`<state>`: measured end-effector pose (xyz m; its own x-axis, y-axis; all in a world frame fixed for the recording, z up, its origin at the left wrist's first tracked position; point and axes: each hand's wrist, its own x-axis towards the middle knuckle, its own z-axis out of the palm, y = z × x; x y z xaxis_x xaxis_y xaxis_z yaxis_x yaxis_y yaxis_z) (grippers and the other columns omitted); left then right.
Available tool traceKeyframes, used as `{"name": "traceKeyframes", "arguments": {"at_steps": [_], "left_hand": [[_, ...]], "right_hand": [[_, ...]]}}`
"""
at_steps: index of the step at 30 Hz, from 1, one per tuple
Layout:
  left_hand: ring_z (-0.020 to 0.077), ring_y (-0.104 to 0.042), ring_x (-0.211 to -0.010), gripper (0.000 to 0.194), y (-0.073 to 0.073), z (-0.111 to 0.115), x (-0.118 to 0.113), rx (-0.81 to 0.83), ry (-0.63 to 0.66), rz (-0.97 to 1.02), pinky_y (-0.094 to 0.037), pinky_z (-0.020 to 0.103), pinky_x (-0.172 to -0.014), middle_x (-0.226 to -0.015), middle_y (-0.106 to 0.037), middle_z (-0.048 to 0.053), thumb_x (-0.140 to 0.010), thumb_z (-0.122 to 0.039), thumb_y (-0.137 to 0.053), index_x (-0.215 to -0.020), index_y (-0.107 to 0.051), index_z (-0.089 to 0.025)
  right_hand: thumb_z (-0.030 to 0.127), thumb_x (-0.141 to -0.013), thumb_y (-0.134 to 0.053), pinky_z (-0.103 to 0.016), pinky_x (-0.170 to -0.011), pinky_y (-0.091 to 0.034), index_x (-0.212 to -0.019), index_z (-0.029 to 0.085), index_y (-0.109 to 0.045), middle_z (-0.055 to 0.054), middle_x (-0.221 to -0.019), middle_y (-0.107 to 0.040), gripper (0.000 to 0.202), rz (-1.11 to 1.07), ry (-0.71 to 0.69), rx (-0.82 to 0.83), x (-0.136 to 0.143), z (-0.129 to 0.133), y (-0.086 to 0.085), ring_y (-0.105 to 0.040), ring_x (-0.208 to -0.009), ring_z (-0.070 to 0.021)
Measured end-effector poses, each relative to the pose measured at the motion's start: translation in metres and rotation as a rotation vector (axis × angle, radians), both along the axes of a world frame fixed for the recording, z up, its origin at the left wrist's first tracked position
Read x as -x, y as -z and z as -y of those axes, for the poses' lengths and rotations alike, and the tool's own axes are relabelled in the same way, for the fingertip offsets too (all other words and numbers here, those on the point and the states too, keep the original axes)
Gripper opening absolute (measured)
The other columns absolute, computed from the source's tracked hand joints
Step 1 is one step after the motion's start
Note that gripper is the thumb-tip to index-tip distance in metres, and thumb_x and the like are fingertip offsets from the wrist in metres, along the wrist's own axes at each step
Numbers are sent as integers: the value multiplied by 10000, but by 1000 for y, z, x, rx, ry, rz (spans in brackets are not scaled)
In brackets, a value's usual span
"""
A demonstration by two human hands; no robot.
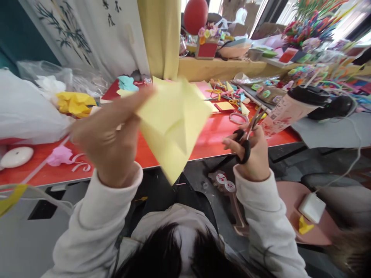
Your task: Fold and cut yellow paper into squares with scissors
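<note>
A creased sheet of pale yellow paper (171, 127) hangs in the air before me, one corner pointing down. My left hand (111, 135) pinches it at its left edge, somewhat blurred. On the right, my right hand (255, 154) holds a pair of scissors (246, 143) with black handles, the blades pointing up and away from the paper. Fingers of that hand pass through or around the handle loops. Beside the blades stands a pink and white paper cup (285, 110) with a black lid, tilted in this view.
Paper scraps, small scissors and sticky notes (224, 106) lie along the back of the red table (214, 135). A white plastic bag (26, 112), yellow crumpled paper (75, 103) and pink crumpled paper (60, 155) are at left. A pink stool (295, 197) holds a white charger (312, 207).
</note>
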<state>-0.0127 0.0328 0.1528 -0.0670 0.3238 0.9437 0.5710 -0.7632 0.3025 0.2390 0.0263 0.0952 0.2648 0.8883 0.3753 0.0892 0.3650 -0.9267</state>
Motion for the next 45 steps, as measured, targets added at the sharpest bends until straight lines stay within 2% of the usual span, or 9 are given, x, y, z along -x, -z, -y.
{"name": "traceKeyframes", "arguments": {"at_steps": [3,7,11,19,24,28,31,35,45], "left_hand": [[168,-655,-970,395,21,-4,5,-386,-172,-269,-530,293,-841,-1106,-679,15,-811,-30,-520,-1163,-614,-181],[247,-555,-1153,322,89,-3,-8,122,-86,-886,-443,441,-993,-1209,-621,97,-884,-162,-486,-1192,-579,-149],[294,-468,-1238,538,130,1,-18,455,-44,-959,-368,480,-1040,-1299,-533,176,-880,-476,-434,-1259,-517,-103],[305,-249,-1367,564,126,-9,0,507,-137,-907,-269,485,-1084,-1438,-350,194,-899,-455,-389,-1342,-425,-108],[302,-396,-1284,486,126,-4,10,529,-114,-1037,-324,484,-1028,-1409,-411,157,-895,-473,-379,-1315,-475,-247],[300,-527,-1086,484,125,5,4,535,-171,-1059,-436,435,-861,-1256,-541,146,-875,-509,-386,-1301,-485,-303],[295,-551,-984,446,125,8,-4,519,-205,-1054,-446,421,-775,-1183,-574,140,-882,-484,-388,-1286,-496,-329],[272,-524,-1083,488,128,11,-7,505,-63,-1010,-439,406,-860,-1260,-555,121,-903,-444,-380,-1342,-432,-239],[295,-522,-1126,510,129,9,52,773,-281,-515,-402,467,-964,-1201,-583,164,-875,-452,-447,-1267,-474,-126]], "right_hand": [[357,-517,-801,-338,-590,-492,-897,223,-440,31,-662,-576,541,328,230,214,-37,-27,24,-567,-575,-162],[313,-477,-812,-408,-737,-494,-1008,138,-503,-79,-854,-614,639,667,284,447,-70,-55,61,-605,-777,-241],[280,-532,-772,-376,-770,-493,-1212,53,-431,-168,-1042,-597,794,809,156,443,-76,-65,72,-599,-901,-262],[236,-785,-586,-402,-829,-431,-1084,150,-620,-148,-1058,-651,312,1244,219,436,-61,-78,57,-581,-999,-292],[236,-807,-574,-453,-890,-385,-1124,154,-617,-163,-1158,-612,330,1267,307,328,-49,-72,53,-530,-1089,-323],[361,-856,-517,-408,-829,-441,-951,150,-675,-149,-988,-683,280,967,402,254,-35,-36,50,-610,-951,-288],[618,-845,-380,-346,-602,-494,-576,165,-652,-106,-573,-667,593,607,-71,601,-11,-3,59,-650,-586,-224],[669,-722,-530,-213,-363,-407,-784,145,-654,-76,-606,-692,543,43,-456,712,30,16,83,-611,-423,-145],[498,-650,-708,-173,-301,-363,-604,132,-606,-34,-475,-636,383,-341,-320,536,48,14,99,-550,-340,-103]]}}
